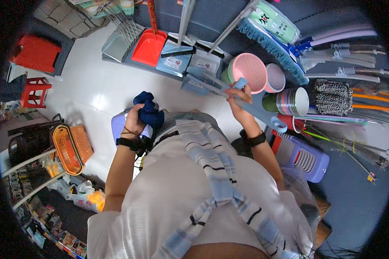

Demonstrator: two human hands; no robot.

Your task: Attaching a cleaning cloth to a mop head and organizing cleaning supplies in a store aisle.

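We see our left hand (134,123) clenched around a dark blue cloth (149,111); at three o'clock, our right hand (240,103) grips a light blue dustpan handle (263,113).

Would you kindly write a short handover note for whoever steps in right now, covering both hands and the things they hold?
Left hand: closed around a dark blue cloth, held up at chest height.
Right hand: gripping the light blue handle of a long cleaning tool.
Nearby: pink basin, red dustpan, purple stool, all on the floor.
Done: both items in hand.
Left: cloth and tool not yet brought together.
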